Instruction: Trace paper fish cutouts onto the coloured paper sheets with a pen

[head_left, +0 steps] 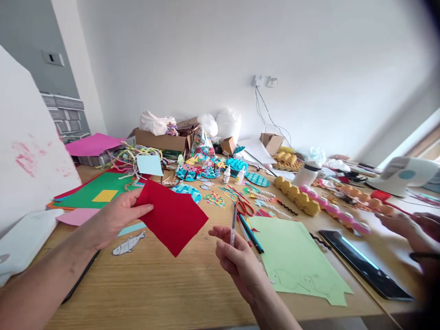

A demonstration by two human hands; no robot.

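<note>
Left hand (118, 214) pinches angular, deep-red, paper-like sheet (173, 215) at left edge, thumb on top, sheet raised above wooden worktop (147, 298). Right hand (240, 263), loosely curled, grips slim grey translucent pen (233, 224), long axis nearly upright. Sheet lies left of pen; right hand near its right corner, seemingly apart. Left fingers beneath sheet, pen's lower end hidden.
</note>
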